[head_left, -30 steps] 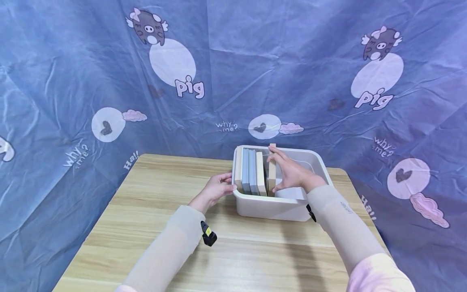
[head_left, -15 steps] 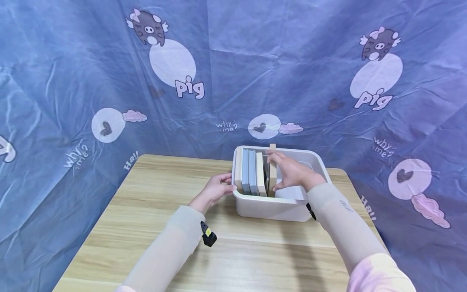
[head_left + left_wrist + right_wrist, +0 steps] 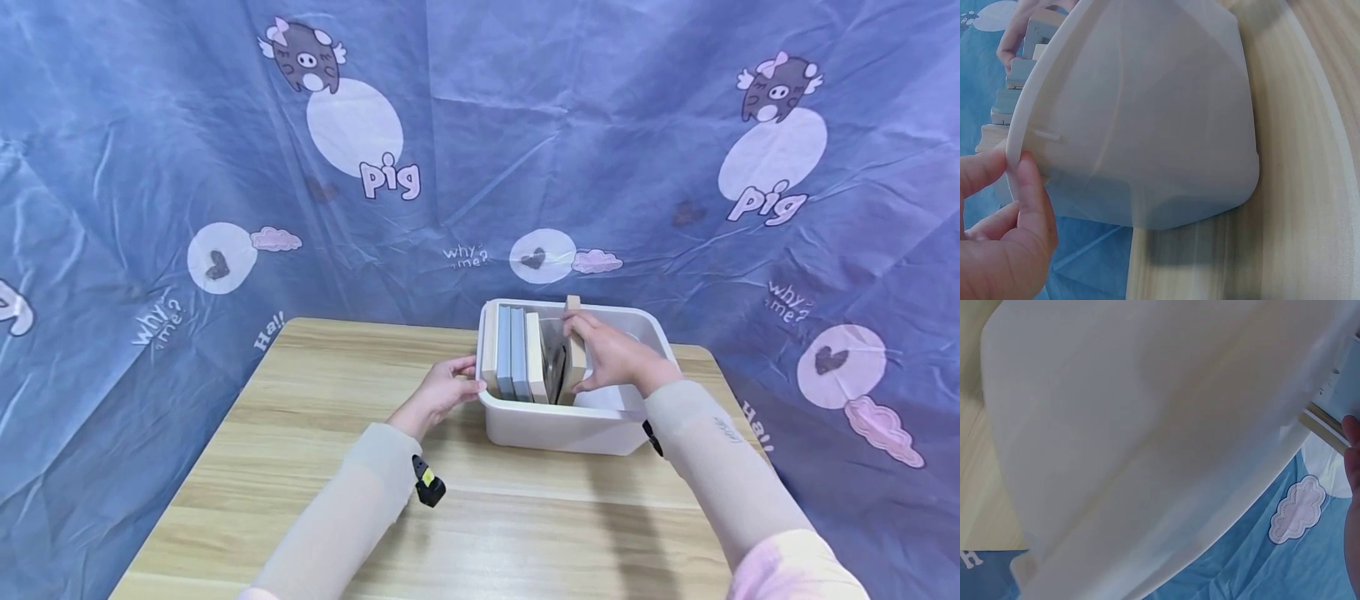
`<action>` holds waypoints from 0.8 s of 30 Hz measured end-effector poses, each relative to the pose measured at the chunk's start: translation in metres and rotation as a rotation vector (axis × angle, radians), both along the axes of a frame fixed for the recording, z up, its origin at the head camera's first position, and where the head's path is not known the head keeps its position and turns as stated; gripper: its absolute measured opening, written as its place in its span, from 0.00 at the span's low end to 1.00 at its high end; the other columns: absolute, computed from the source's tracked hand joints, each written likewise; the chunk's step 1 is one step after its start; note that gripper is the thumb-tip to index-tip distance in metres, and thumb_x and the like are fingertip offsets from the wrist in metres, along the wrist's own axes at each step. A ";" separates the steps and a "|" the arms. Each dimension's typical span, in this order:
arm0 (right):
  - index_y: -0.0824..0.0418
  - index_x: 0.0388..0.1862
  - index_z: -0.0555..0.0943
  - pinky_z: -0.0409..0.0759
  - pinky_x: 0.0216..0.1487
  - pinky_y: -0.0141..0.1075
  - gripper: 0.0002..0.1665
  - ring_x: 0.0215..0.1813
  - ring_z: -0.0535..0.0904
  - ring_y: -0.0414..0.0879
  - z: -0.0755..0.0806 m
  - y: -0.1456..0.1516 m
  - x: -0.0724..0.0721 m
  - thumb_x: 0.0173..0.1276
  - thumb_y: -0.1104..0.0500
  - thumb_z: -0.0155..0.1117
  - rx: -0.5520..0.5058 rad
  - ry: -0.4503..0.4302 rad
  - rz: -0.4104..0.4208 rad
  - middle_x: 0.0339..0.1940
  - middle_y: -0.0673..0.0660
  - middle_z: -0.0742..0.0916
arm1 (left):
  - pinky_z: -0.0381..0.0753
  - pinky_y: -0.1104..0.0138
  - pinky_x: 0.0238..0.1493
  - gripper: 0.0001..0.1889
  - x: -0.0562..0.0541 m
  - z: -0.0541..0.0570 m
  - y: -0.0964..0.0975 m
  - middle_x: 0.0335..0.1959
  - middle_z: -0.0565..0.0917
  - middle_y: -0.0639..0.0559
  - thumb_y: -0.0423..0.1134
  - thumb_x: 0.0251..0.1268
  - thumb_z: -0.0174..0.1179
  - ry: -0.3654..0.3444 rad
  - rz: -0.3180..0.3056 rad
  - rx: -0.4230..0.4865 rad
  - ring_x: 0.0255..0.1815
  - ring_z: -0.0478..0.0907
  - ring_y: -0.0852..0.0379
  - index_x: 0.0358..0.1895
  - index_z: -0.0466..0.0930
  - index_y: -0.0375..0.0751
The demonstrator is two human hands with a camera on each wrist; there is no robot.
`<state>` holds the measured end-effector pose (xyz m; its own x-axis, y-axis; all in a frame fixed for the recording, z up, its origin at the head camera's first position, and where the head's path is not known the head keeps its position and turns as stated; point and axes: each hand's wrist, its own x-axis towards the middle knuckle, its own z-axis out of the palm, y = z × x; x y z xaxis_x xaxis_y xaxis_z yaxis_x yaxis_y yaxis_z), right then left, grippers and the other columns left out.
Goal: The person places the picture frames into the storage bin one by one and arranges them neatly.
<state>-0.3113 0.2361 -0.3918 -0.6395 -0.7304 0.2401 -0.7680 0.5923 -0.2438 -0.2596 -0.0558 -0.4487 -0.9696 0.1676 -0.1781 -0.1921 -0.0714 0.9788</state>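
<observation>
A white plastic bin (image 3: 558, 431) stands at the back of the table, with a row of upright books in its left half. At its left end, my left hand (image 3: 442, 389) pinches the rim between thumb and fingers; the left wrist view shows this grip on the bin wall (image 3: 1166, 112) closely. Inside the bin, my right hand (image 3: 617, 354) grips a tan book (image 3: 575, 354) by its two ends, and the book leans to the right. Left of it stand a cream book (image 3: 535, 354), two blue-grey books (image 3: 520, 358) and another tan book (image 3: 491, 350). A dark surface shows in the gap.
The wooden table (image 3: 480, 525) reaches toward the person in front of the bin. Behind it hangs a blue cloth (image 3: 480, 133) with pig prints, close to the table's back edge. The bin's right end (image 3: 663, 333) lies beneath the right forearm.
My right hand has shifted to the right with the tan book, which has gone from upright to leaning. The gap beside the cream book has widened. My left hand has stayed put.
</observation>
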 end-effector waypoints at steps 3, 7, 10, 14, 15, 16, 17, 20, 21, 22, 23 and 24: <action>0.64 0.47 0.66 0.71 0.60 0.50 0.49 0.61 0.69 0.62 0.000 0.004 0.000 0.29 0.53 0.86 -0.013 0.011 0.009 0.64 0.70 0.68 | 0.83 0.65 0.43 0.30 -0.001 0.000 0.000 0.50 0.75 0.37 0.18 0.55 0.60 0.002 -0.004 0.002 0.36 0.78 0.55 0.64 0.67 0.28; 0.66 0.46 0.66 0.70 0.62 0.51 0.49 0.62 0.67 0.62 0.002 0.011 -0.001 0.29 0.52 0.86 -0.012 0.038 0.024 0.63 0.70 0.68 | 0.83 0.65 0.43 0.29 -0.002 -0.001 -0.001 0.51 0.76 0.37 0.19 0.56 0.60 0.001 -0.013 0.005 0.37 0.78 0.56 0.64 0.67 0.27; 0.65 0.45 0.66 0.71 0.60 0.50 0.48 0.61 0.68 0.62 0.003 0.016 -0.001 0.27 0.52 0.86 -0.013 0.053 0.015 0.62 0.70 0.69 | 0.83 0.65 0.43 0.30 -0.002 0.000 -0.001 0.50 0.76 0.38 0.19 0.56 0.60 0.004 -0.013 0.004 0.37 0.78 0.56 0.64 0.67 0.28; 0.65 0.45 0.67 0.75 0.55 0.49 0.48 0.55 0.73 0.61 0.002 0.017 -0.001 0.27 0.52 0.86 0.018 0.065 0.017 0.61 0.68 0.70 | 0.83 0.66 0.43 0.30 -0.002 0.001 -0.001 0.49 0.77 0.39 0.18 0.55 0.60 0.009 -0.006 0.000 0.37 0.78 0.56 0.64 0.67 0.28; 0.64 0.46 0.67 0.76 0.54 0.48 0.48 0.53 0.74 0.60 0.001 0.016 -0.001 0.27 0.51 0.86 0.035 0.067 0.020 0.61 0.67 0.70 | 0.83 0.66 0.42 0.30 -0.002 0.001 -0.001 0.49 0.77 0.39 0.18 0.55 0.60 0.011 -0.006 0.000 0.37 0.78 0.55 0.64 0.67 0.28; 0.64 0.46 0.67 0.77 0.52 0.48 0.48 0.51 0.76 0.59 -0.001 0.015 0.000 0.28 0.50 0.86 0.050 0.065 0.023 0.61 0.67 0.70 | 0.83 0.66 0.42 0.30 -0.002 0.001 -0.001 0.49 0.77 0.39 0.18 0.55 0.59 0.014 -0.006 -0.002 0.37 0.78 0.55 0.64 0.67 0.28; 0.63 0.47 0.67 0.78 0.50 0.47 0.48 0.49 0.77 0.59 -0.003 0.013 0.000 0.28 0.49 0.85 0.068 0.067 0.026 0.61 0.66 0.70 | 0.83 0.66 0.42 0.30 -0.002 0.000 -0.001 0.48 0.77 0.39 0.18 0.54 0.60 0.015 -0.007 -0.002 0.37 0.78 0.54 0.64 0.67 0.28; 0.62 0.47 0.67 0.79 0.49 0.47 0.49 0.50 0.77 0.59 -0.007 0.008 0.001 0.28 0.48 0.85 0.086 0.058 0.028 0.62 0.65 0.70 | 0.83 0.65 0.42 0.30 -0.002 -0.001 -0.001 0.48 0.77 0.39 0.18 0.54 0.60 0.013 -0.013 0.006 0.37 0.78 0.55 0.64 0.67 0.27; 0.62 0.47 0.67 0.79 0.50 0.47 0.49 0.52 0.76 0.59 -0.009 0.007 0.001 0.28 0.48 0.85 0.084 0.056 0.027 0.62 0.65 0.70 | 0.83 0.65 0.43 0.30 -0.002 -0.001 -0.001 0.48 0.77 0.39 0.18 0.54 0.60 0.013 -0.015 0.008 0.37 0.78 0.55 0.64 0.67 0.27; 0.62 0.47 0.67 0.78 0.51 0.47 0.49 0.53 0.75 0.59 -0.010 0.005 0.002 0.28 0.48 0.85 0.083 0.056 0.030 0.62 0.65 0.70 | 0.83 0.65 0.43 0.30 -0.002 -0.001 -0.001 0.48 0.77 0.39 0.18 0.54 0.60 0.014 -0.016 0.010 0.38 0.78 0.55 0.64 0.67 0.27; 0.61 0.47 0.67 0.78 0.53 0.48 0.49 0.55 0.75 0.60 -0.012 0.004 0.001 0.27 0.49 0.85 0.082 0.059 0.038 0.62 0.65 0.70 | 0.83 0.65 0.43 0.30 -0.002 -0.002 -0.001 0.48 0.77 0.39 0.18 0.54 0.60 0.014 -0.018 0.012 0.37 0.78 0.56 0.64 0.67 0.27; 0.60 0.46 0.67 0.76 0.55 0.48 0.48 0.57 0.73 0.60 -0.013 0.003 0.001 0.27 0.50 0.85 0.082 0.057 0.044 0.62 0.66 0.70 | 0.83 0.65 0.43 0.30 -0.002 -0.002 -0.001 0.48 0.77 0.39 0.18 0.54 0.60 0.014 -0.017 0.013 0.37 0.78 0.56 0.64 0.67 0.27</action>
